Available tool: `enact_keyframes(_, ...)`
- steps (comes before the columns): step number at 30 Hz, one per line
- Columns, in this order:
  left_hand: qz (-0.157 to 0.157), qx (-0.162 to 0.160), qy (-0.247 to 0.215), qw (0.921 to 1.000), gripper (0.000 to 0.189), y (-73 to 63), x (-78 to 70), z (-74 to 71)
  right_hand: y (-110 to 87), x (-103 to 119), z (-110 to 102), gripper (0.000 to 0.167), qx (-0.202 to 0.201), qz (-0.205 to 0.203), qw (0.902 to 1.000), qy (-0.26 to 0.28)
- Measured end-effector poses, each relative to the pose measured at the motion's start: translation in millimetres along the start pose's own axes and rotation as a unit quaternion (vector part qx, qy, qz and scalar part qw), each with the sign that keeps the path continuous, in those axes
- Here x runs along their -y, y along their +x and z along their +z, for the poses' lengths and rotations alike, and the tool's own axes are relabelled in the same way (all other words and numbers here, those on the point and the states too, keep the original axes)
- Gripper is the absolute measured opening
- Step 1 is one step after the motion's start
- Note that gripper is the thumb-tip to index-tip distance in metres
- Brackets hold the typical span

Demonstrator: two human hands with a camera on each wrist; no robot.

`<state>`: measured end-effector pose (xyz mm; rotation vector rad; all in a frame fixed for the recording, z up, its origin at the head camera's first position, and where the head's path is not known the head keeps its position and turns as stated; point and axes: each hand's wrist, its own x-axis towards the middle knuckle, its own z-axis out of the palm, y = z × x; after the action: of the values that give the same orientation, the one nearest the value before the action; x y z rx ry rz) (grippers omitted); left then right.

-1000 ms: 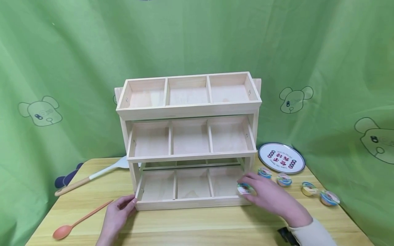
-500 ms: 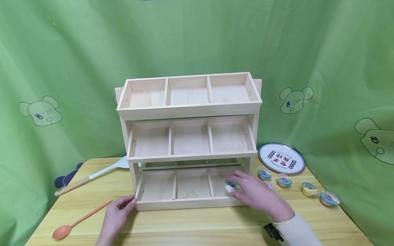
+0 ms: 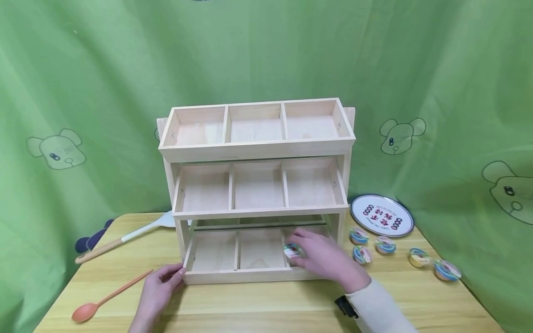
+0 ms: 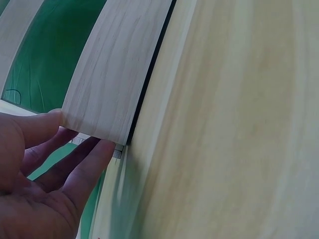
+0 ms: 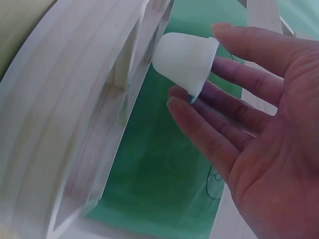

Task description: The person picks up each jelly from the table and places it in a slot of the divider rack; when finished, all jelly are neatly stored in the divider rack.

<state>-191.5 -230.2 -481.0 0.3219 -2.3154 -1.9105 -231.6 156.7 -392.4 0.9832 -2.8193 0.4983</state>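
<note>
The left hand [image 3: 160, 286] grips the left end of the bottom tray [image 3: 250, 277], thumb and fingertips on the edges of its wooden board. An orange spoon [image 3: 84, 313] with a thin straight handle lies beside that hand on the counter [image 3: 233, 310], whose top is yellowish with wood grain. The right hand [image 3: 322, 256], below a cream sleeve [image 3: 376, 305], is half open, its thumb and fingertips pinching the rim of a small cup [image 5: 184, 57]. This cup is whitish, smooth and rounded at the base; it is held above the bottom tray's right compartment, near the divider. Right of the tray stand five lidded cups [image 3: 385, 245], with orange or yellow contents showing in some. Farther back lie a pale spatula [image 3: 141, 232] with a wooden handle and a round printed plate [image 3: 381, 215]. The middle tray [image 3: 260, 212] and top tray [image 3: 256, 150], of pale wood, have three compartments each. Behind hangs a creased green curtain [image 3: 258, 46].
</note>
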Motion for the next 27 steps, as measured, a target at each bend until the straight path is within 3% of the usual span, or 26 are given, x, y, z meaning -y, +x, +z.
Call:
enact_keyframes(11,0.001,0.012,0.004,0.9999,0.030,1.8,-0.3,-1.9,13.6,6.4,9.0,0.037,-0.001,-0.047,0.9989,-0.005)
enact_keyframes(27,0.000,0.019,-0.003,0.9998,0.028,3.5,-2.1,-3.0,46.6,28.3,21.0,0.038,0.029,-0.059,0.9976,0.021)
